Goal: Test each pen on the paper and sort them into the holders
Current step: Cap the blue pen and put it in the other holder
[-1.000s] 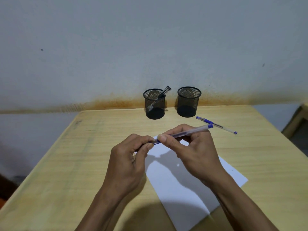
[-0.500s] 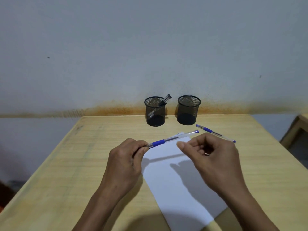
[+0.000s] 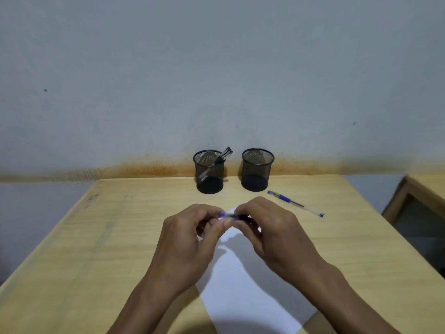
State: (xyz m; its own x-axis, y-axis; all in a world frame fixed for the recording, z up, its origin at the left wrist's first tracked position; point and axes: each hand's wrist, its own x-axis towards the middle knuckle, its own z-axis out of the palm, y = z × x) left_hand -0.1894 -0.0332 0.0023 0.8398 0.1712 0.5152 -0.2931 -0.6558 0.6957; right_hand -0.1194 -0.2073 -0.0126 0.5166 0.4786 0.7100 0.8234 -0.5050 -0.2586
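**A:** What is taking up most of the scene?

**B:** A pale wooden table [image 3: 337,249] is filling the lower half, its far edge running along a grey wall and its left and right edges slanting toward the viewer. Bare wood is lying open on both sides of the hands. A white sheet of paper [image 3: 252,297] is lying at an angle near the front edge, reaching up under the hands.

**A:** And the holders?

**B:** Two black mesh holders are standing at the far edge, apart from each other. The left holder [image 3: 209,173] is carrying pens that are leaning to the right; the right holder [image 3: 257,171] is showing nothing inside.

**A:** What are the hands doing?

**B:** The left hand [image 3: 190,239] and right hand [image 3: 272,235] are meeting above the paper's far corner, fingers curled, each grip pinching closed on one blurred blue pen [image 3: 231,215] lying level between them.

**A:** Any other pen?

**B:** A spare blue pen [image 3: 295,203] is lying on the table, right of the hands, near the right holder.
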